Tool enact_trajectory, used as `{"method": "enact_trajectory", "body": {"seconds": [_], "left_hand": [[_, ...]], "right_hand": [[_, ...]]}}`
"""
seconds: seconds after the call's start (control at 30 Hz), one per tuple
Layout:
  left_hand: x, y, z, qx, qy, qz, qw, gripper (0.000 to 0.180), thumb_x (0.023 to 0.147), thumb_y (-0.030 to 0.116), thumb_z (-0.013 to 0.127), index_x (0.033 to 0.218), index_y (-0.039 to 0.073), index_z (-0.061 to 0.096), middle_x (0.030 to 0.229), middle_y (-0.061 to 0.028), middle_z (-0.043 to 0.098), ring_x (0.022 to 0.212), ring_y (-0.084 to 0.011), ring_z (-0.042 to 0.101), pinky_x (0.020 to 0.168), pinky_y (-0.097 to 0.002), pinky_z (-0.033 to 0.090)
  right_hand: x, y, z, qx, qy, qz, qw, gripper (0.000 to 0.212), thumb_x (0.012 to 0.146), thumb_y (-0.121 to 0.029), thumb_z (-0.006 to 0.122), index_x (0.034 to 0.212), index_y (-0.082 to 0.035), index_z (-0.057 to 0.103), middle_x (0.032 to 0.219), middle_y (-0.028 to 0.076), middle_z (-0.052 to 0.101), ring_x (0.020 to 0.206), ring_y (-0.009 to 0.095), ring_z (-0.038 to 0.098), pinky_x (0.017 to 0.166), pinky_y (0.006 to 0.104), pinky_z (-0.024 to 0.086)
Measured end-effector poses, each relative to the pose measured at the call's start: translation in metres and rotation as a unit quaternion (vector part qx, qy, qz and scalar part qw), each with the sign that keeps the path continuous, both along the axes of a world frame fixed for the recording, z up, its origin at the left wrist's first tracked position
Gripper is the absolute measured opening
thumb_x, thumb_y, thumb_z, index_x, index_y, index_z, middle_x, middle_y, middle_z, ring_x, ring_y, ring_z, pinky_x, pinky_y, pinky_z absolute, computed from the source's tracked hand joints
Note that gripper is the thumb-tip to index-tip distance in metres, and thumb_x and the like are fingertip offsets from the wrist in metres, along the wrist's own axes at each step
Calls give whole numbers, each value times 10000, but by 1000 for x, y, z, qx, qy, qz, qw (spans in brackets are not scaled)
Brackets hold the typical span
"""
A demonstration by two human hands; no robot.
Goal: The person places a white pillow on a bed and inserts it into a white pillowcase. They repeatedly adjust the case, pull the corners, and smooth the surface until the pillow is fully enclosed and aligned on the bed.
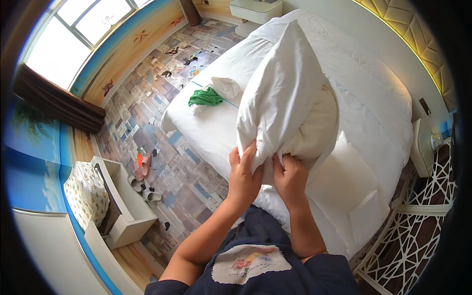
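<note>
A plump white pillow (282,83) stands tilted on end above the bed (364,83), its pointed corner up and away from me. My left hand (245,172) is closed on the lower left edge of its cloth. At the lower right edge my right hand (291,177) pinches a gathered fold, a short gap from the left. The pillow's right side looks creamier and bulges, in shade. Whether the cloth is a loose case around a separate insert is hard to tell. Below my right hand, flat white pillows (339,182) lie on the near part of the bed.
A green cloth (205,97) and a crumpled white cloth (226,87) lie on the bed's left side. Slippers (146,163) and scattered small items lie on the patterned floor (189,189). An open-topped white cabinet (130,216) stands left; a lattice panel (408,246) is at right.
</note>
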State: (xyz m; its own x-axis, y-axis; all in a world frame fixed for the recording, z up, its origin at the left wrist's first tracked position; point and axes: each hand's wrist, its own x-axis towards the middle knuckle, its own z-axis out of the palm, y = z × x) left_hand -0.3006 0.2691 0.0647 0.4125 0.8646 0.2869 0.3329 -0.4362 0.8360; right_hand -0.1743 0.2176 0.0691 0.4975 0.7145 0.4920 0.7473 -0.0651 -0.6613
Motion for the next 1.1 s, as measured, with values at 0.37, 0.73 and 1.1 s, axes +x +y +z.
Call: {"method": "enact_trajectory", "body": {"seconds": [0.37, 0.73, 1.1], "left_hand": [[-59, 184, -39, -92, 5, 36, 995, 443, 915, 28, 688, 1342, 41, 570, 1257, -177, 567, 1206, -317, 531, 1051, -395, 414], [-117, 348, -113, -32, 158, 43, 986, 345, 929, 69, 674, 1268, 18, 632, 1199, -193, 566, 1089, -342, 580, 950, -396, 471], [-75, 461, -187, -349, 113, -49, 929, 222, 983, 207, 656, 902, 2, 627, 682, -56, 578, 629, -126, 502, 595, -319, 445]], "right_hand": [[-51, 182, -36, -51, -44, 52, 996, 293, 868, -151, 726, 671, -72, 525, 624, 142, 593, 574, 368, 599, 548, 477, 470], [-77, 333, -65, -78, -117, 12, 990, 137, 816, -124, 720, 779, -128, 588, 849, 5, 569, 960, 234, 555, 900, 423, 363], [-126, 404, -155, -191, -73, 91, 975, 235, 881, -196, 678, 1085, -79, 685, 1197, 46, 620, 1219, 286, 522, 1071, 488, 314]]}}
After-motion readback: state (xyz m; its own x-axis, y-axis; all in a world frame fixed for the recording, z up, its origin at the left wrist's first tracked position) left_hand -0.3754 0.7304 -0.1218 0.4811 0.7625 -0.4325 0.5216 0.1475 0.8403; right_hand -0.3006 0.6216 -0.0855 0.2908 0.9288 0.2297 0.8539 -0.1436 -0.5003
